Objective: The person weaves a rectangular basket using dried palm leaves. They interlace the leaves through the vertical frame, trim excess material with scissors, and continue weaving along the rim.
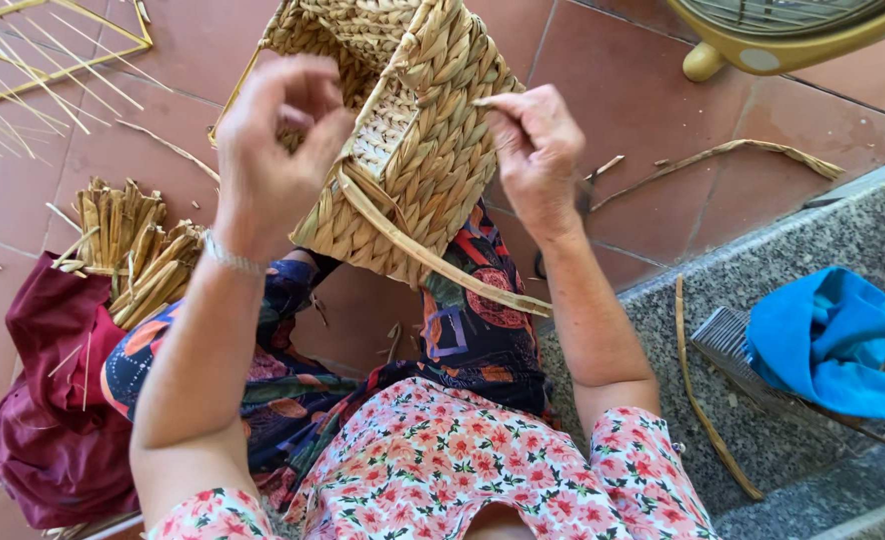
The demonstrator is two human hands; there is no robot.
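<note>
A woven straw basket (433, 150) rests on my knees, tilted with its opening facing up and away. My left hand (273, 150) hovers at the basket's left rim, fingers curled together as if pinching a strand; what it holds is hidden. My right hand (535, 150) grips the basket's right edge, fingers closed on the weave. A long loose flat straw strand (433, 255) hangs from the basket's side down to the right.
A bundle of cut dried stalks (133, 250) lies on a maroon cloth (58, 400) at left. Thin reeds (23, 60) lie top left. A fan base (793, 35) stands top right. A blue cloth (833, 340) and a mesh item sit on the granite step (683, 330).
</note>
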